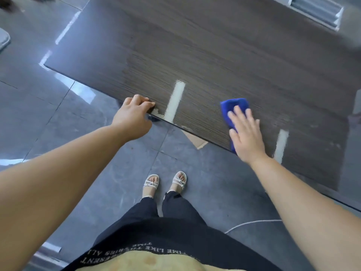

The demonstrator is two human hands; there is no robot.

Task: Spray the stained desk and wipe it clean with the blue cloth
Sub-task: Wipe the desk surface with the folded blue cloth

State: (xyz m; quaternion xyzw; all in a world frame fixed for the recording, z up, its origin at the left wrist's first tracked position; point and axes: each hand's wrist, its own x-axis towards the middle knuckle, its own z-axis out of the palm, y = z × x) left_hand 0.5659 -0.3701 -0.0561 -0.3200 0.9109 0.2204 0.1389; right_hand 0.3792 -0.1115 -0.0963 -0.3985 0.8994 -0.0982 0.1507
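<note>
The dark wood-grain desk (214, 51) fills the upper half of the head view, its near edge running diagonally from upper left to lower right. My right hand (247, 135) lies flat, fingers spread, pressing the folded blue cloth (233, 107) onto the desk near that edge. My left hand (134, 116) grips the desk's front edge, fingers curled over the top. Two pale strips (175, 100) mark the surface, one between my hands, the other right of the cloth. A chipped pale patch (157, 113) sits by my left fingertips. No spray bottle is in view.
Glossy grey floor tiles (58, 114) surround the desk. My sandalled feet (165, 182) stand close to the desk's edge. A white cord (252, 223) lies on the floor at the right. A slatted vent or blind (316, 10) shows at the top right.
</note>
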